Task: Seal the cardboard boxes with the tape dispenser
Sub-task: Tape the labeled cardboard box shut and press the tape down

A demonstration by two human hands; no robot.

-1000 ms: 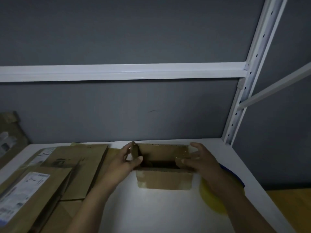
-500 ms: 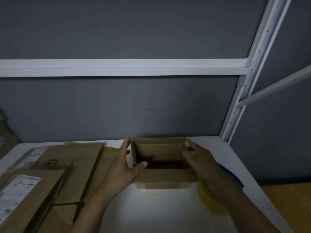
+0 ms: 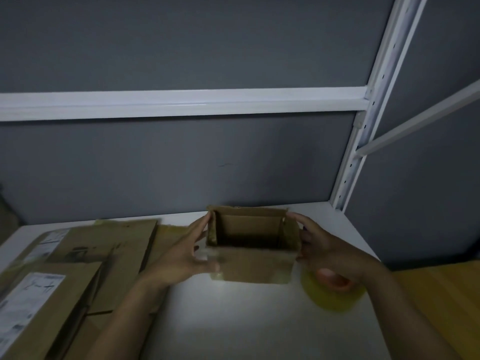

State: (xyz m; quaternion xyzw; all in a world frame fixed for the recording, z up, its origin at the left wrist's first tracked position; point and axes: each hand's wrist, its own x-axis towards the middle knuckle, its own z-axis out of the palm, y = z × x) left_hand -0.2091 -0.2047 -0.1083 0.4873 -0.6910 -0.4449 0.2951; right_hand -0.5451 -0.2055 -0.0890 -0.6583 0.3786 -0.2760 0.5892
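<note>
Cardboard fills the middle of this dim scene: a small brown cardboard box (image 3: 257,268) stands on a white counter (image 3: 233,323), its top open and its dark inside showing. A person's two hands hold it from either side, apart with the box between them. The left hand (image 3: 181,258) grips the near left corner, fingers lying along the left wall and thumb across the near wall. The right hand (image 3: 330,253) clasps the right wall with curved fingers.

Just beside the box, near and to the right, a yellowish tape roll (image 3: 335,301) lies on the counter, partly hidden under the right hand and blurred. To the left, flattened cardboard boxes (image 3: 109,245) lie overlapping, the nearest one bearing a white shipping label (image 3: 28,302). Behind stands a grey wall (image 3: 181,165), crossed by a white shelf rail (image 3: 181,101) that joins a white upright (image 3: 363,141) on the right.
</note>
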